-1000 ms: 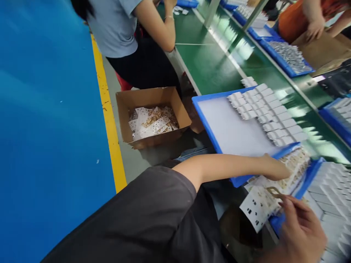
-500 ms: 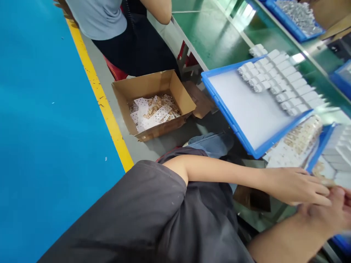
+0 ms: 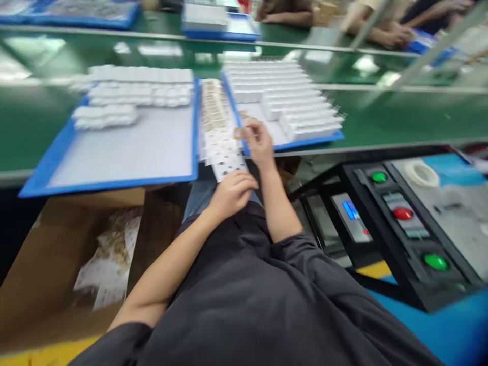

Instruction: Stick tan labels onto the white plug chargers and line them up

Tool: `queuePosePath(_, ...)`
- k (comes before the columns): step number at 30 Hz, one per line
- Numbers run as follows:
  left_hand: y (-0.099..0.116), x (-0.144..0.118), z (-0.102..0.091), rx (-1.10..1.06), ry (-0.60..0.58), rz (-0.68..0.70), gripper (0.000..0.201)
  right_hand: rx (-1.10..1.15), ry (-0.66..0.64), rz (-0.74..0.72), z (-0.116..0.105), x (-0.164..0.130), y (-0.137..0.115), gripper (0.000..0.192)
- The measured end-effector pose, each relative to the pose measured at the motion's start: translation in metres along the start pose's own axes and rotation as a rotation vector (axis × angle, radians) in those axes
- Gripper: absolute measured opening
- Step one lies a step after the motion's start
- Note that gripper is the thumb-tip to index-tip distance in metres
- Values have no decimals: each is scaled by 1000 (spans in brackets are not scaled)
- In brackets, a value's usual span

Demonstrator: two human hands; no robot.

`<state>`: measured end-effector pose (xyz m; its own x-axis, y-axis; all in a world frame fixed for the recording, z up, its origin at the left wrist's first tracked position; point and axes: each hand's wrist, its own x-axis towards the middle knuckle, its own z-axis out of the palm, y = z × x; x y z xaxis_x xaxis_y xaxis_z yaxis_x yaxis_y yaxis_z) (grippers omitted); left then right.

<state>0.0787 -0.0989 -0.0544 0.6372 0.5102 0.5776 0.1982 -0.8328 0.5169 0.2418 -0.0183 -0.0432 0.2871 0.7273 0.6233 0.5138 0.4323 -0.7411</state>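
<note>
White perforated sheet (image 3: pixel 227 161) lies between the two blue trays at the worktop's near edge, its lower end hanging over toward my lap. My left hand (image 3: pixel 232 192) rests on that lower end, fingers curled down onto it, knuckles up. My right hand (image 3: pixel 259 144) is raised just above the sheet, pinching a small tan piece (image 3: pixel 239 133) between thumb and fingertips. Farther up the sheet, a strip of tan pieces (image 3: pixel 213 104) runs between the trays. The left blue tray (image 3: pixel 114 180) is mostly bare, with rows of small white blocks (image 3: pixel 133 91) along its far side. The right blue tray (image 3: pixel 328 138) is packed with white blocks in neat rows. Below the worktop on my left stands a cardboard box (image 3: pixel 46 264) holding used sheets. On my right sits a black control panel (image 3: pixel 404 223) with green and red buttons. The picture is blurred.
</note>
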Motion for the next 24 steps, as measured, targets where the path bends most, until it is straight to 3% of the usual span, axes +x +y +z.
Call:
queuePosePath(3, -12, -4, -5, -14, 35, -45, 25, 82, -59, 112, 2, 0, 9, 19)
queuePosePath(7, -13, -8, -14, 40, 79, -62, 20, 162, -135, 148, 0, -5, 2, 16)
queuePosePath(12, 2, 2, -19, 90, 103, 50, 18, 267, -135, 39, -3, -7, -1, 23)
queuePosePath(15, 24, 17, -15, 38, 85, 100, 22, 285, -156, 78, -6, -7, -3, 10)
queuePosePath(18, 64, 40, -2, -138, -135, 161, 27, 264, -185, 109, -8, -7, -6, 4)
queuePosePath(22, 137, 68, 23, -510, -550, 376, 25, 186, -198, 131, -3, -6, -6, 11)
queuePosePath(24, 168, 72, 34, -688, -826, 522, 28, 165, -191, 100, 3, -5, -4, 12)
